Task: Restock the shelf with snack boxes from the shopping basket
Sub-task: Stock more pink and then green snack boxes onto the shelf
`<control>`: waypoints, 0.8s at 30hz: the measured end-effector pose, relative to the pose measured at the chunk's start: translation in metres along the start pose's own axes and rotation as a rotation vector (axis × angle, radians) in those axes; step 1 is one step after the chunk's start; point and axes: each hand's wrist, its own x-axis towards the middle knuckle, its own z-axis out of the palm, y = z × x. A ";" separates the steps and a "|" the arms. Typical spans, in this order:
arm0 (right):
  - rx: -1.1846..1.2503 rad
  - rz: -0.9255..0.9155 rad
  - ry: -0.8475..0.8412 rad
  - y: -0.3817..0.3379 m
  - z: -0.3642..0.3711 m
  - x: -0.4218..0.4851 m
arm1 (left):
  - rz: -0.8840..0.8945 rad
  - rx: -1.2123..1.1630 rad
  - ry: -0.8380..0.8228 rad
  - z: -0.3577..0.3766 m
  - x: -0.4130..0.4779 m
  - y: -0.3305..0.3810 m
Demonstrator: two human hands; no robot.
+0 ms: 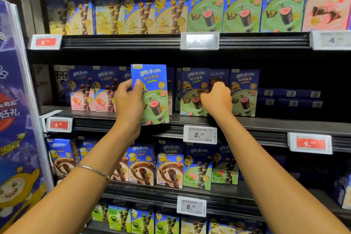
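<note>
My left hand (129, 104) holds a blue and green snack box (153, 97) upright by its left edge, in front of the middle shelf (266, 121). The box hangs over the shelf's front lip, before a gap in the row. My right hand (216, 99) reaches into the same shelf between two green boxes (191, 81) (245, 89). Its fingers curl on a set-back box (216, 76) that stands between them, and its thumb lies across the left green box. The shopping basket is out of view.
Pink boxes (93, 91) fill the left of the middle shelf, and flat dark boxes (290, 99) lie stacked at its right. Full rows of boxes stand on the shelf above (171, 5) and below (169, 165). A blue display panel (17, 119) juts out at the left.
</note>
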 end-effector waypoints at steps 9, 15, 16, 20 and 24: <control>0.041 0.023 -0.031 -0.011 0.009 0.000 | -0.011 -0.059 -0.016 0.005 -0.005 0.002; 0.149 0.022 -0.016 -0.008 0.007 -0.002 | -0.012 -0.070 -0.042 0.010 -0.006 0.003; 0.170 0.013 0.001 -0.007 0.005 -0.004 | -0.013 -0.071 -0.041 0.010 -0.006 0.004; 0.359 -0.081 0.032 -0.007 -0.012 -0.021 | -0.018 -0.094 -0.060 0.015 -0.006 0.005; 0.654 -0.139 -0.316 -0.012 -0.029 -0.042 | -0.021 -0.086 -0.099 0.030 -0.010 0.004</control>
